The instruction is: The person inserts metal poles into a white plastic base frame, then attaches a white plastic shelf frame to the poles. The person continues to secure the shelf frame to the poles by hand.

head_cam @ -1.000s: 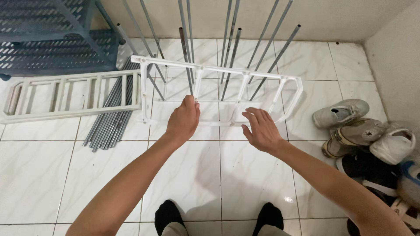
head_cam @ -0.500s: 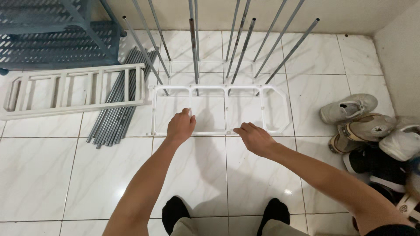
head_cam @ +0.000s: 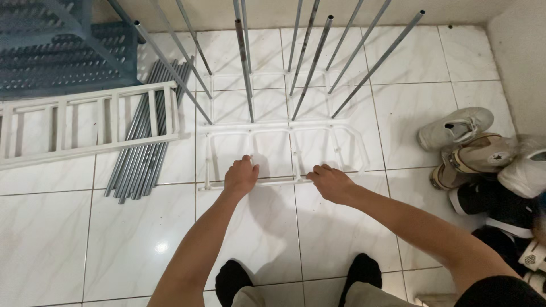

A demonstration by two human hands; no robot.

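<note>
Standing on white marbled floor tiles (head_cam: 68, 239), the person's two dark-socked feet (head_cam: 227, 276) show at the bottom edge of the head view, with both bare forearms reaching forward from there. The left hand (head_cam: 240, 177) has its fingers curled over the near rail of a white plastic frame (head_cam: 284, 149), knuckles up and fingers pressed together in a closed grip on that rail. The right hand (head_cam: 331, 183) grips the same near rail just to the right, its fingers also bent around the bar and held close together, thumb tucked below. The frame lies roughly flat, low over the floor in front of the feet, a long rectangle split by crossbars into several open cells, with rounded right-hand corners. Its far rail meets the lower ends of several grey metal rods (head_cam: 310, 65) that rise steeply toward the camera and fan outward. To the left, a second white frame (head_cam: 85, 126) of the same ladder-like kind lies flat on the tiles, and beside it a bundle of grey rods (head_cam: 145, 150) lies loose on the floor, partly under that frame. Farther left stands a blue-grey slotted shelf unit (head_cam: 62, 54). On the right, by the wall, a heap of shoes (head_cam: 483, 159) sits well apart from the hands.
</note>
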